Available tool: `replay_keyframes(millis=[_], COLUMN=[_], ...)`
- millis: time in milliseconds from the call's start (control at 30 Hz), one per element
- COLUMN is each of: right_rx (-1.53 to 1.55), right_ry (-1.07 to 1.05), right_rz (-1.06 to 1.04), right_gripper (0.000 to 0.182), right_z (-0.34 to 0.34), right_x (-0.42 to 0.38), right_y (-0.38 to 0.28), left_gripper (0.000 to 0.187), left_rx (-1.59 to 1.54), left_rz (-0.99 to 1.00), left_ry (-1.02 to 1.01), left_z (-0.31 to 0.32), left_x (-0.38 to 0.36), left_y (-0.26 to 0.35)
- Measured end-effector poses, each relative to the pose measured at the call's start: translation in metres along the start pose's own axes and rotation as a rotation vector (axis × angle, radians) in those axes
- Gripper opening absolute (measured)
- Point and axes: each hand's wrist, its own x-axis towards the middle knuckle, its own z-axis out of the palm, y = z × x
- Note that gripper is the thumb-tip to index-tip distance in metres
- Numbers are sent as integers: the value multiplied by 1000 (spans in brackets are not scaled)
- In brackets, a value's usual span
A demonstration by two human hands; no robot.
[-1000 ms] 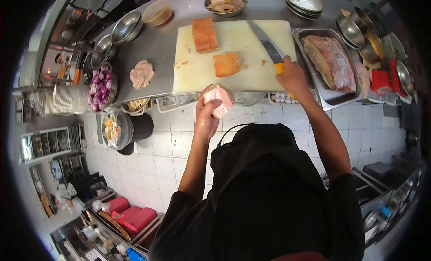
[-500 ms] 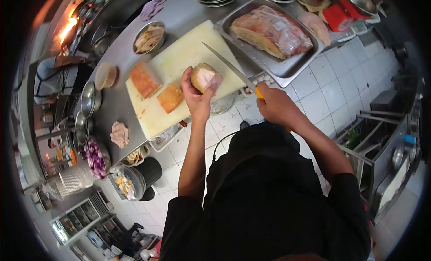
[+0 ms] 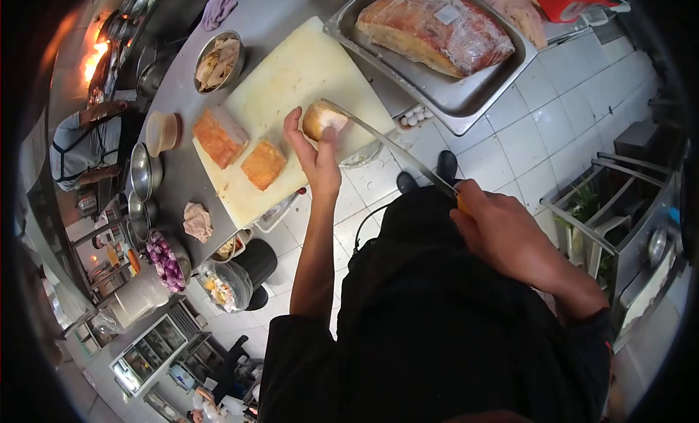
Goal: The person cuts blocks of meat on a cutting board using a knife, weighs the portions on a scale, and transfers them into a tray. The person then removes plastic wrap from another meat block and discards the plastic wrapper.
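My left hand [image 3: 319,161] is closed on a chunk of meat [image 3: 317,118], browned on one side and pale on the cut side, with the thumb across its front. It is over the near edge of a pale cutting board [image 3: 291,66]. My right hand [image 3: 495,230] grips a long knife [image 3: 399,152] by its yellow handle. The blade slants up to the left, and its tip end lies against the chunk. Left of my left hand, a smaller orange-brown meat block [image 3: 263,164] and a larger one [image 3: 218,137] rest on the board.
A metal tray [image 3: 466,121] holds a large plastic-wrapped piece of meat [image 3: 437,30]. Bowls [image 3: 146,172] line the counter's left side, beside chopped purple onions [image 3: 164,261]. A pale meat scrap [image 3: 197,222] lies nearby. At far left stands another person [image 3: 87,150] near flames.
My right hand has drawn back toward my body and to the right, lowering the knife so its tip end meets the chunk. My left hand keeps hold. The view has shifted slightly.
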Motion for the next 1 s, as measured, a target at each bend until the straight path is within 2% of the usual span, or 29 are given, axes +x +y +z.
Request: replay_keyframes(millis=[33,100,200,300,400,600,933,1000], right_rx=[5,-6,-30,-13,-12,-23,-68,23], right_ry=[-8,-11,-88,-148,-109,-177,-304,-309], right_rz=[2,2,73,60,-21,-26,88,51], right_gripper=[24,24,19,19,23,23,23,30], right_z=[-1,-3,-6,-11,-8,-8,-13,-2], right_x=[0,2,8,16,26,50,77,85], right_y=[0,0,-6,-7,-3,-11,-27,-16], left_gripper=[58,46,39,37,37,37,37,37], left_rx=[6,212,234,172,168,186,132,140], left_rz=[-8,93,118,119,130,186,162,174], left_ry=[-1,98,122,143,133,119,109,106], left_z=[4,13,23,25,22,22,20,20], left_x=[0,2,3,4,5,4,5,5], left_y=[2,5,0,-6,-8,-7,-10,-9])
